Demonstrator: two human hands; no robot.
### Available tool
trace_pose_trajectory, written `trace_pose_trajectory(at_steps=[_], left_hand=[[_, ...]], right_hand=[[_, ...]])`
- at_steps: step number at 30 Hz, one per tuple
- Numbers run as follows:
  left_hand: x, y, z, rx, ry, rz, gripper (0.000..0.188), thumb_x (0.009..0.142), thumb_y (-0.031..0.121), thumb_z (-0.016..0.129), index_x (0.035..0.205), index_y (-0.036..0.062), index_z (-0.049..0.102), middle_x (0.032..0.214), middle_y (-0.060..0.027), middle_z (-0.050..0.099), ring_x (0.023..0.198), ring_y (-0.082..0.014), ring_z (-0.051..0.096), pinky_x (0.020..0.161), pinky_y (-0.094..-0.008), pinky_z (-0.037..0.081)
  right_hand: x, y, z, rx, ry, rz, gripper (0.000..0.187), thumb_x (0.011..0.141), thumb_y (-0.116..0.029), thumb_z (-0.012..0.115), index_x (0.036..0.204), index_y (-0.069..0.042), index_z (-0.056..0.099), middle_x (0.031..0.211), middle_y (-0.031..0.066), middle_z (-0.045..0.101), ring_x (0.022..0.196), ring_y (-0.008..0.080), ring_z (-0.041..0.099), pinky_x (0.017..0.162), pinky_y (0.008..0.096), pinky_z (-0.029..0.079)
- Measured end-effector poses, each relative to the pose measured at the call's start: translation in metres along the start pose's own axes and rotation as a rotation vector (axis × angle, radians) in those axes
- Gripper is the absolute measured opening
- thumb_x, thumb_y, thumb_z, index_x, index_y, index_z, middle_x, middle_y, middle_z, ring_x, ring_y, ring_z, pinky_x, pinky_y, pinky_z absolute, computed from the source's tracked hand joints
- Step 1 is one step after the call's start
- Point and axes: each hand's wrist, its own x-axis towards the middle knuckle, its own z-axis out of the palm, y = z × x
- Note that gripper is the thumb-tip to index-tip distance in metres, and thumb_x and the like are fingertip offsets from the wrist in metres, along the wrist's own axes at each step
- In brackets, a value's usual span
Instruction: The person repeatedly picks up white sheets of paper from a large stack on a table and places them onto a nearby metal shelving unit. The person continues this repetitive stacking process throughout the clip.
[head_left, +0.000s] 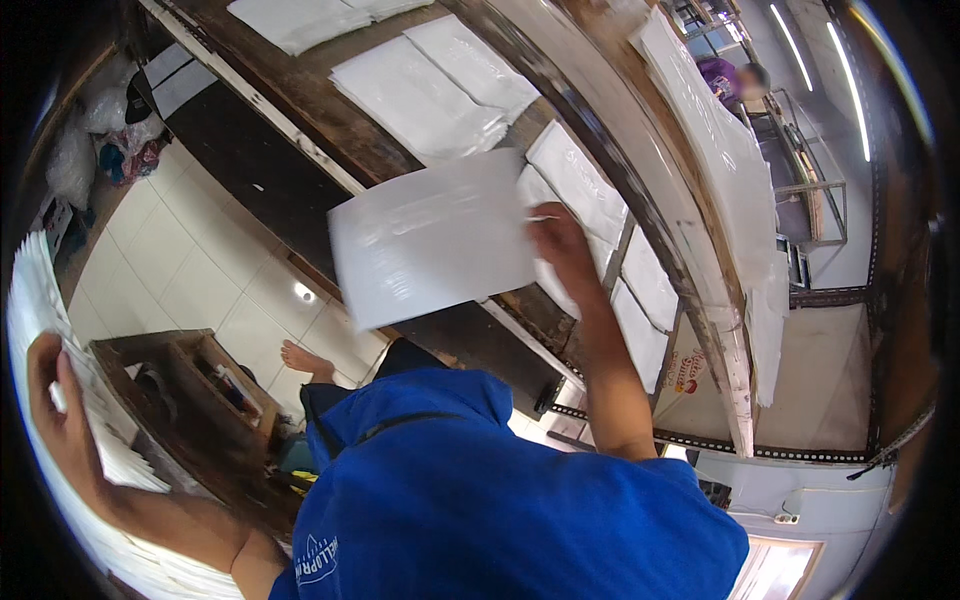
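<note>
My right hand (562, 243) pinches the right edge of a flat, white, glossy plastic sheet (435, 240); whether it is a single layer or a bag I cannot tell. The sheet hangs in the air over the near edge of a long wooden table (385, 135). At the far left, my left hand (60, 395) rests against a tall stack of white sheets (95, 430), thumb and fingers apart. Similar white pieces lie in rows on the table, among them a folded pair (415, 90) beyond the held sheet and others (580, 165) to its right.
A wooden box-like stand (190, 390) is beside the stack, over a tiled floor (215, 250). Clear plastic bags (75, 165) lie at the upper left. Beyond a long beam (690, 250), more white sheets (715, 140) cover a second table, with another person (730, 80) behind it.
</note>
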Motion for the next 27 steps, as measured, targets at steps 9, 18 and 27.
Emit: trace_pose_trajectory(at_steps=[9,18,27], left_hand=[[-0.112,0.175,0.152,-0.174,-0.127,0.052,0.023,0.083,-0.01,0.044,0.102,-0.0019,0.054,0.099,-0.0104,0.054,0.092,-0.0184,0.054,0.085,-0.0234,0.04],[-0.206,0.244,0.174,-0.221,-0.204,-0.071,0.017,0.077,-0.012,0.046,0.091,-0.0044,0.053,0.093,-0.012,0.052,0.084,-0.0236,0.054,0.077,-0.0269,0.044],[-0.233,0.289,0.184,-0.287,-0.297,-0.095,0.019,0.072,-0.013,0.046,0.088,-0.0037,0.051,0.09,-0.0117,0.048,0.083,-0.0247,0.053,0.079,-0.0276,0.044]], right_hand=[[-0.15,0.241,-0.4,-0.137,0.831,0.336,0.024,0.088,-0.016,0.062,0.109,-0.007,0.057,0.083,0.0009,0.06,0.071,0.0102,0.052,0.062,0.0272,0.043],[-0.174,0.361,-0.506,-0.328,0.818,0.515,0.023,0.084,-0.013,0.062,0.105,-0.002,0.058,0.079,0.0056,0.061,0.069,0.018,0.058,0.062,0.0334,0.048],[-0.169,0.371,-0.489,-0.677,0.761,0.68,0.022,0.081,-0.015,0.064,0.098,-0.001,0.062,0.081,0.01,0.064,0.072,0.0223,0.063,0.067,0.0359,0.052]])
